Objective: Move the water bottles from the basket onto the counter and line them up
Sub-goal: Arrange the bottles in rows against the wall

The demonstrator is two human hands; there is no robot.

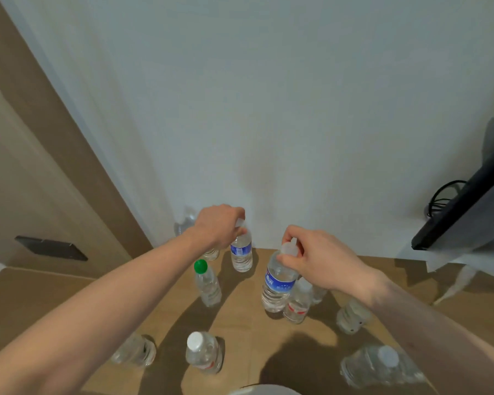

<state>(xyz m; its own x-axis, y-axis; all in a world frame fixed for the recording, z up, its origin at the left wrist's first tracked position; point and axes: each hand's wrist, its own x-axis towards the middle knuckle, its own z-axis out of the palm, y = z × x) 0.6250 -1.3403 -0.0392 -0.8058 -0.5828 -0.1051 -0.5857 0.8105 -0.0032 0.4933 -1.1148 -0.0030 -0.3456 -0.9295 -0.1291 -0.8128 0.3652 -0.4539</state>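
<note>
A: Head view, status check. Left hand (218, 226): curled round the cap and neck of the small blue-label bottle (241, 253), far end of the table (69, 295), close to the wall (268, 109). Right hand (311, 253): pinching the cap of the large blue-label bottle (278, 283) from above.

B: Orientation of both?

A: Upright, long axes vertical, caps up, directly below each grip. Bases apparently on the table; contact not fully confirmed for the large one.

B: Key relation for the next move?

A: Large bottle to the right of and nearer than the small one, well apart. Touching or just beside a red-label bottle (297, 305) on its near right. Green-cap bottle (207, 283) to the left, between both arms.

B: Nearer hand for alignment?

A: Right hand, already gripping. Probable need: shift leftward and away, level with the small bottle. Risk: knocking the red-label neighbour. Other bottles scattered nearer the camera, not lined up. Basket possibly the white rim (264, 390) at the bottom edge; uncertain.
</note>
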